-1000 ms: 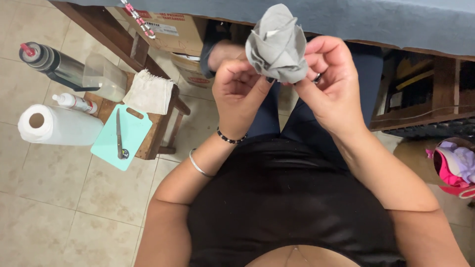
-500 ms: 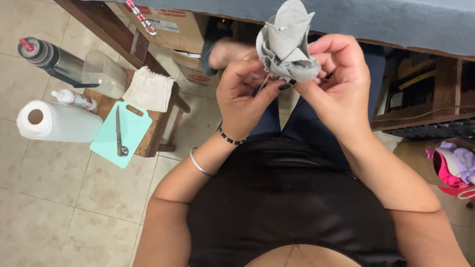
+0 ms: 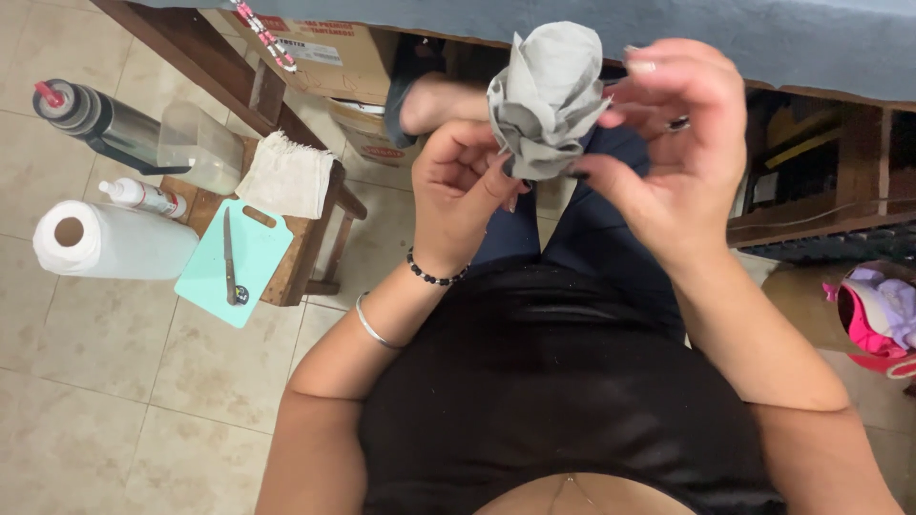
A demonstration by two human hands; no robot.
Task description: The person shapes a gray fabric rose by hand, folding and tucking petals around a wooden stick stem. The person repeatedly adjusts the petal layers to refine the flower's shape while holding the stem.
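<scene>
A grey cloth rose [image 3: 551,100] sits at about 12 o'clock in the view, held up in front of the person between both hands. The left hand [image 3: 463,186] pinches its lower end from 8 o'clock, fingers curled narrow around the gathered base. The right hand [image 3: 677,143] grips it from 3 o'clock, thumb and fingertips pressed to the side of the folds, the other fingers arched above. The folded layers stand upright, petals opening toward the top.

At 9 to 10 o'clock, well apart from the hands, a small wooden stool [image 3: 305,257] stands on the tile floor [image 3: 114,381]. A clear plastic tub [image 3: 198,146] rests on it; what is in it cannot be told. Just beside the tub at its 3 o'clock lies a folded white cloth [image 3: 286,175]. A mint cutting board [image 3: 234,262] hangs over the stool's near edge, with a knife [image 3: 229,257] lying on it. A small white bottle [image 3: 143,195] lies at the stool's 9 o'clock, and a paper towel roll [image 3: 110,240] lies on the floor just below it. A dark spray can [image 3: 100,119] lies at 10 o'clock.

At 11 o'clock a cardboard box [image 3: 334,52] sits under the blue table [image 3: 782,38]; its contents are hidden. At 3 to 4 o'clock a round basket [image 3: 854,286] holds pink and lilac fabric [image 3: 883,319].
</scene>
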